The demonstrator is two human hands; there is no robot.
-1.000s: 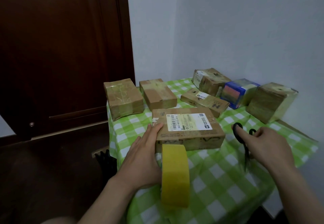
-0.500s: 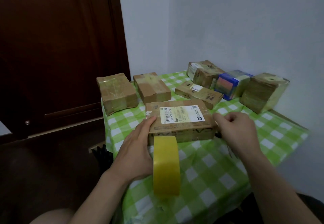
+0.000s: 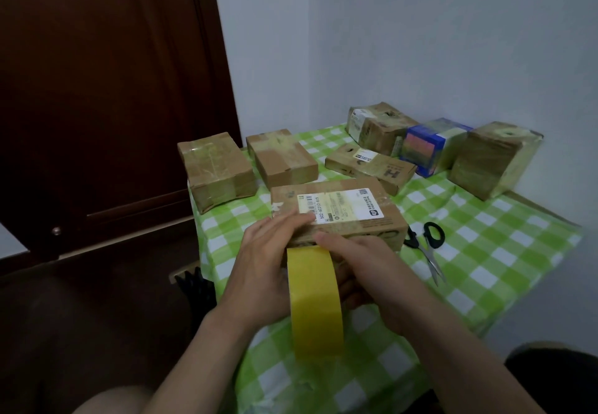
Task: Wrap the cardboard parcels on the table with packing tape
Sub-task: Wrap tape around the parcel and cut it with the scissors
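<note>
A flat cardboard parcel [image 3: 339, 206] with a white shipping label lies in the middle of the green checked tablecloth [image 3: 485, 251]. A roll of yellow packing tape [image 3: 315, 303] stands on edge against the parcel's near side, between both hands. My left hand [image 3: 262, 268] holds the roll from the left, its fingers reaching onto the parcel's top edge. My right hand [image 3: 372, 271] grips the roll from the right, thumb up against the parcel's near edge. What the fingers do behind the roll is hidden.
Black-handled scissors [image 3: 427, 245] lie on the cloth right of the parcel. Taped parcels stand behind: two at the left [image 3: 216, 171] [image 3: 281, 158], a flat one [image 3: 369, 162], a blue box [image 3: 427, 145] and a tall one [image 3: 492, 158]. A dark wooden door [image 3: 97, 90] is left.
My right hand let go of the scissors, which now lie on the cloth, and came left to the tape roll. My left hand stayed on the roll and parcel.
</note>
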